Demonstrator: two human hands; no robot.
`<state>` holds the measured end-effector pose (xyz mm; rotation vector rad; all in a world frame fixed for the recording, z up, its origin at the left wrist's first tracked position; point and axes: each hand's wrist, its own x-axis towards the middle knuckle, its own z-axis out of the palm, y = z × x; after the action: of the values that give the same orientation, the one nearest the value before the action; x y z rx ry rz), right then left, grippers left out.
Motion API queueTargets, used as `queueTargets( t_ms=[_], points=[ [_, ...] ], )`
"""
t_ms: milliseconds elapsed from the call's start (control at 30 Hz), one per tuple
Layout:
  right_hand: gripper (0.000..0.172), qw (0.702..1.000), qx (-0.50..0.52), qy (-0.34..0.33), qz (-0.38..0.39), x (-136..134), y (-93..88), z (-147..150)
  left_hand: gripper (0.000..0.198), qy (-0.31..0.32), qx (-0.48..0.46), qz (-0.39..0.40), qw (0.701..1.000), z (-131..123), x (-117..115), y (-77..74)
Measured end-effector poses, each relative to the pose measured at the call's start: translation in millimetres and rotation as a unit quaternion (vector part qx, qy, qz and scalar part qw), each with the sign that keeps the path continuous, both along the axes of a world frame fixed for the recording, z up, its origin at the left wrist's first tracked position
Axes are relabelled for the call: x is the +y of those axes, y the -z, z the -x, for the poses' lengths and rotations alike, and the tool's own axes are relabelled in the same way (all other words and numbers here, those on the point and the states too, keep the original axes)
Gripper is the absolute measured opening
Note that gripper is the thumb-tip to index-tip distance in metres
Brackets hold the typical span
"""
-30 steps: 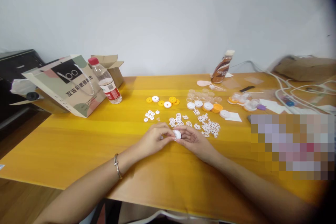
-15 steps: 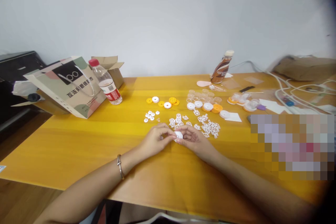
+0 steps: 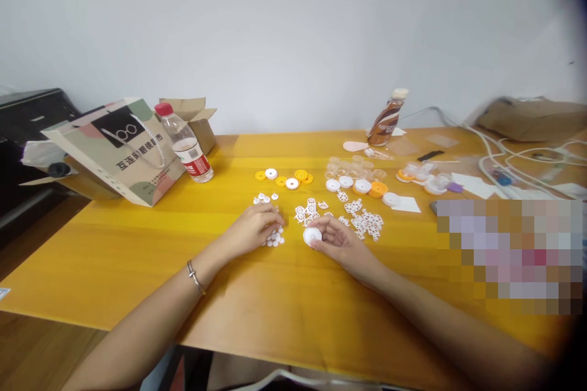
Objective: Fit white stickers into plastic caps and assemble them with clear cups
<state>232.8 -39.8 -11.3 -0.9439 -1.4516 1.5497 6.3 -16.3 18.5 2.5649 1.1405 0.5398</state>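
My right hand [image 3: 342, 245] holds a round white plastic disc [image 3: 312, 236] with a small hole at its centre, thumb in front and fingers behind. My left hand [image 3: 257, 227], with a bracelet at the wrist, hovers over a group of small white round pieces [image 3: 274, 238]. Its fingers are bent toward the thumb; anything pinched there is too small to make out. Behind it are more small white pointed caps [image 3: 262, 198], partly covered by the hand. White cut-out lattice pieces [image 3: 367, 223] lie in piles just beyond my right hand.
Yellow rings [image 3: 301, 175], white discs [image 3: 362, 186] and clear cups [image 3: 351, 166] stand farther back. A red-capped water bottle [image 3: 195, 162] and paper bag [image 3: 132, 159] are at the left. A brown drink bottle [image 3: 387, 119], white cables [image 3: 490, 153] and a pixelated area lie at the right.
My left hand has let go of the white disc and moved left over the small white pieces. My right hand keeps the disc, now turned more face-on.
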Motion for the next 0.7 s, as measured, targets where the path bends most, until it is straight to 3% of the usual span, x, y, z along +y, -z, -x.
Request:
queueTargets(
  t_ms=[167, 400, 700],
  points=[
    [0.029, 1.000, -0.004, 0.002, 0.006, -2, -3.2, -1, 0.017, 0.010, 0.018, 0.008, 1.000, 2, 1, -2.1],
    [0.029, 1.000, -0.004, 0.003, 0.012, -2, -4.6, -1, 0.013, 0.060, 0.021, 0.079, 0.995, 8, 0, -13.8],
    [0.035, 1.000, 0.008, -0.015, 0.022, 2, 1.2, -2, 0.006, 0.060, 0.040, 0.104, 0.992, 8, 0, -14.2]
  ],
)
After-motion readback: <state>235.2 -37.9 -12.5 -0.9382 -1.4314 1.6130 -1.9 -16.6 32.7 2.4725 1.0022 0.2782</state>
